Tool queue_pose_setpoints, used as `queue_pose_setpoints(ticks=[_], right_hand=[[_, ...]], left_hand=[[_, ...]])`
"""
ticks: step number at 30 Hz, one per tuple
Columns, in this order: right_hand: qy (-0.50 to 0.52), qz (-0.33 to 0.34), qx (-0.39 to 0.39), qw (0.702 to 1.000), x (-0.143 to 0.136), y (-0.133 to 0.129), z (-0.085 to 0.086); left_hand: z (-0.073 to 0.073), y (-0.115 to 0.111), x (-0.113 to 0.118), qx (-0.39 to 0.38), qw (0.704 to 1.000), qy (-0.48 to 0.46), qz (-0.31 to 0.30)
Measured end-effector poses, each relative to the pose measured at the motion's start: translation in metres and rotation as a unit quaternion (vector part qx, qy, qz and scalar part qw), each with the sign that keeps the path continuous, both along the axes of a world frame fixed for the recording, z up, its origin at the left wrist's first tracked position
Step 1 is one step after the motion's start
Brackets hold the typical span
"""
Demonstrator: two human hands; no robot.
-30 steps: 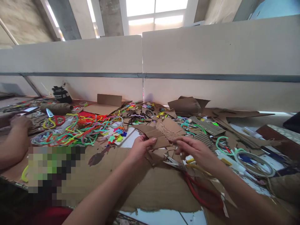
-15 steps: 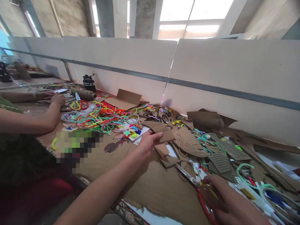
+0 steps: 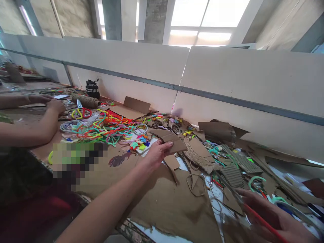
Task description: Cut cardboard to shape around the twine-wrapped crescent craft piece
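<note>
My left hand pinches a piece of brown cardboard between thumb and fingers, above the cardboard-covered table. At the lower right, my right hand is wrapped round red-handled scissors, their blades pointing up and left and partly blurred. A cardboard piece with twine on its edge lies just right of the held piece. Loose twine curls on the table between my hands.
Colourful pipe cleaners, small felt flowers and a twine spool lie to the left. Another person's forearm rests on the table there. Corrugated cardboard scraps lie to the right. A white partition stands behind.
The scissors and my right hand have moved right, away from the held cardboard. A strip of scrap below my left hand hangs differently, and more loose twine shows. The view has shifted slightly.
</note>
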State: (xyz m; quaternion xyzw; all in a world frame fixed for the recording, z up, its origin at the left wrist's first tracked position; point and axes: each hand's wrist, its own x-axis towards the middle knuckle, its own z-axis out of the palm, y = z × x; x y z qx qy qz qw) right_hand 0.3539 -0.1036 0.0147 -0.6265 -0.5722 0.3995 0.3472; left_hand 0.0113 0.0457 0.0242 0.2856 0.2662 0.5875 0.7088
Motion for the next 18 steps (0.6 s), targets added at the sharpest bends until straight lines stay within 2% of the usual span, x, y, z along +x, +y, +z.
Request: queue_pose_setpoints(ticks=[3,6,8,10,13,15,18], right_hand=[[-0.022,0.026,-0.039,0.999,-0.001,0.005,0.009],[-0.008,0.049,-0.060,0.997,-0.007,0.009,0.011],[0.010,0.053,-0.059,0.997,-0.011,0.011,0.007],[0.023,0.069,-0.069,0.995,-0.014,0.011,0.002],[0.037,0.083,-0.075,0.993,-0.017,0.011,-0.002],[0.008,0.094,-0.052,0.994,-0.018,0.011,-0.001],[-0.036,0.101,-0.019,0.994,-0.018,0.010,-0.001]], left_hand=[[0.005,-0.003,-0.001,0.001,1.000,-0.001,-0.026],[0.009,-0.011,-0.001,0.020,0.995,-0.009,-0.098],[0.008,-0.017,0.003,0.029,0.987,-0.014,-0.155],[0.001,-0.023,0.011,0.021,0.982,-0.013,-0.186],[-0.014,-0.031,0.022,0.002,0.984,0.007,-0.177],[-0.021,-0.033,0.026,-0.012,0.987,0.028,-0.160],[-0.025,-0.031,0.026,-0.036,0.988,0.047,-0.144]])
